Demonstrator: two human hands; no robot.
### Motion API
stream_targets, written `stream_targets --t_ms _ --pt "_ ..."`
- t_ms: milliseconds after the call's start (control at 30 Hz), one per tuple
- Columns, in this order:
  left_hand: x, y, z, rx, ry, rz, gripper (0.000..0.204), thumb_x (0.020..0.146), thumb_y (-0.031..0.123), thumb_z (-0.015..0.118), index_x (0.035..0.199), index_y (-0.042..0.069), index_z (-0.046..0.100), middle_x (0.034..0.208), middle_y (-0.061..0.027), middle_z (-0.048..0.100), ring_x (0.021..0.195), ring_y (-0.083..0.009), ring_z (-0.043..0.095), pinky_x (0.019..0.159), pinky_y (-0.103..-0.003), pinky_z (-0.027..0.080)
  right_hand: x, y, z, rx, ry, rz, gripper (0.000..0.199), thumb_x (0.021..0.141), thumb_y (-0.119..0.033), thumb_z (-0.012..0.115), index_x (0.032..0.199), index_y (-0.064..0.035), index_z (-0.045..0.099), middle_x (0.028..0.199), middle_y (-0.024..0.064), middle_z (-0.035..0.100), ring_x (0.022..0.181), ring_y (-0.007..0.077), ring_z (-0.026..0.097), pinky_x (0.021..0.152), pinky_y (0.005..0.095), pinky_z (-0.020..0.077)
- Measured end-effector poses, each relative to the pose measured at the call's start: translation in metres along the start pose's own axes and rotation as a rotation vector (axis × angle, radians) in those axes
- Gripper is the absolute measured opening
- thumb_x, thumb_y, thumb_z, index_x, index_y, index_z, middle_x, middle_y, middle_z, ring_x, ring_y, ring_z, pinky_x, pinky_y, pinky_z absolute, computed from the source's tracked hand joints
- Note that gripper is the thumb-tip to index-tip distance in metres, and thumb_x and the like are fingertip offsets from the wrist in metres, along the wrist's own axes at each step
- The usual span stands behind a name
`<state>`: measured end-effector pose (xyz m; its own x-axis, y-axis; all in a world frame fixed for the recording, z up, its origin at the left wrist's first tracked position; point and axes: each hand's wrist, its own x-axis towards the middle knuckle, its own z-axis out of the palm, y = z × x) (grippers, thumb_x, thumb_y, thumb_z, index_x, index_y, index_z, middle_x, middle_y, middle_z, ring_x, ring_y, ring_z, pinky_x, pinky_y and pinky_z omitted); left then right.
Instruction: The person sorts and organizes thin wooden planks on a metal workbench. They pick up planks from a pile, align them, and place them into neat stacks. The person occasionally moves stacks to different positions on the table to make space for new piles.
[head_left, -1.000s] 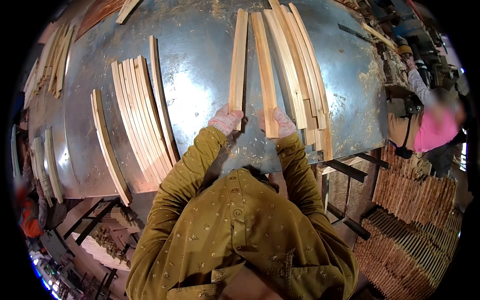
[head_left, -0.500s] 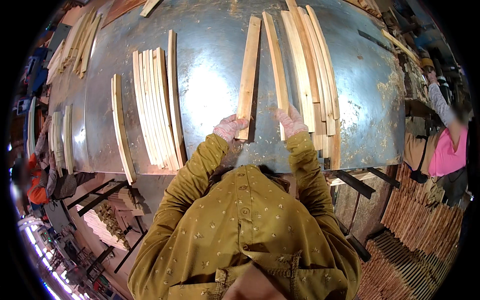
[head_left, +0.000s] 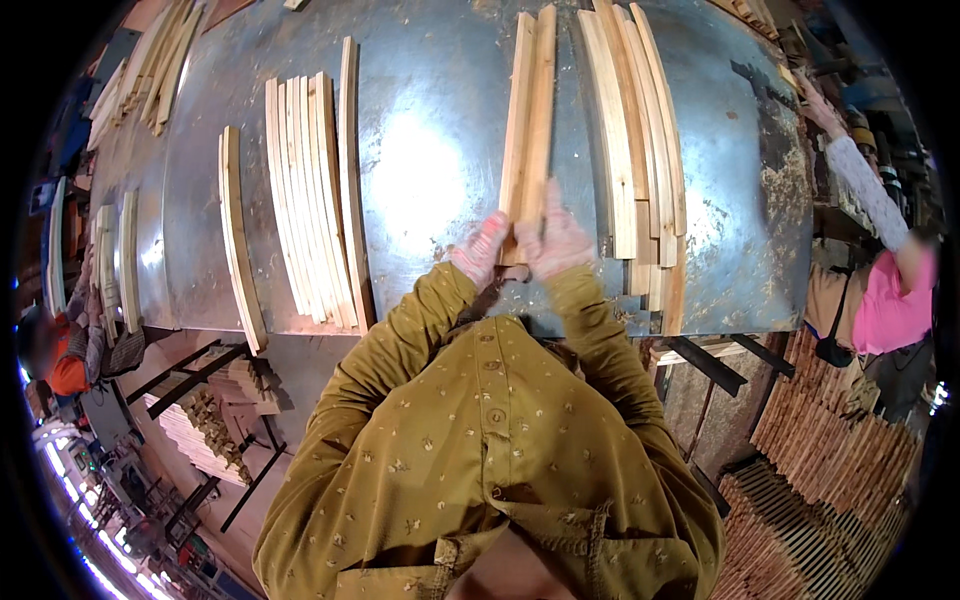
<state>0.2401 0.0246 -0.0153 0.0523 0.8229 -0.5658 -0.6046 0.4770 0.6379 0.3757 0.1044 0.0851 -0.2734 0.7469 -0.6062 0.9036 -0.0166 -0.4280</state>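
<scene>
Two long pale wooden strips, a left one (head_left: pixel 517 115) and a right one (head_left: pixel 541 115), lie side by side in front of me, pointing away over the metal table. My left hand (head_left: pixel 480 248), in a pinkish glove, is closed on the near end of the left strip. Somewhat blurred, my right hand (head_left: pixel 556 243) grips the near end of the right strip, one finger stretched along its outer edge. Both near ends are partly hidden by my fingers.
The metal-topped table (head_left: pixel 420 270) carries a row of strips (head_left: pixel 300 200) and a lone strip (head_left: pixel 232 230) on the left. Another bundle (head_left: pixel 640 150) lies on the right. Co-workers stand at both sides, one in pink (head_left: pixel 893 305). Stacked wood (head_left: pixel 830 430) sits below at right.
The two strips were apart, one per hand; now they are together. My right hand has moved left with its strip, and my left hand slightly right.
</scene>
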Motion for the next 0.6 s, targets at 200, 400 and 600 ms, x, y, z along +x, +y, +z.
stream_targets --t_ms 200,400,600 --pt "-0.008 0.002 0.012 0.057 0.121 0.056 0.081 0.09 0.06 0.06 0.14 -0.001 0.041 0.122 -0.0173 0.056 0.111 -0.0246 0.055 0.092 -0.033 0.049 0.058 0.02 0.076 0.676 0.246 -0.227 0.093 0.09 -0.03 0.066 0.155 -0.0058 0.005 0.133 0.0269 0.054 0.111 0.0341 0.061 0.093 0.0389 0.0516" --pt "-0.086 0.087 -0.058 1.18 0.049 -0.083 0.071 0.101 0.048 0.045 0.15 0.001 0.028 0.15 -0.0243 0.037 0.142 -0.0345 0.032 0.118 -0.037 0.028 0.072 -0.017 0.083 0.499 0.099 -0.26 0.103 0.078 -0.018 0.074 0.156 -0.0088 0.006 0.13 0.0253 0.054 0.11 0.036 0.06 0.09 0.0395 0.0532" --pt "-0.128 0.142 -0.229 -0.077 1.061 0.223 0.051 0.102 0.038 0.041 0.145 0.011 0.042 0.139 -0.0128 0.053 0.127 -0.0268 0.052 0.106 -0.037 0.043 0.045 -0.121 0.128 0.035 -0.526 -0.017 0.085 0.092 -0.042 0.061 0.155 -0.0068 0.017 0.122 0.0234 0.062 0.108 0.031 0.064 0.097 0.0437 0.0513"
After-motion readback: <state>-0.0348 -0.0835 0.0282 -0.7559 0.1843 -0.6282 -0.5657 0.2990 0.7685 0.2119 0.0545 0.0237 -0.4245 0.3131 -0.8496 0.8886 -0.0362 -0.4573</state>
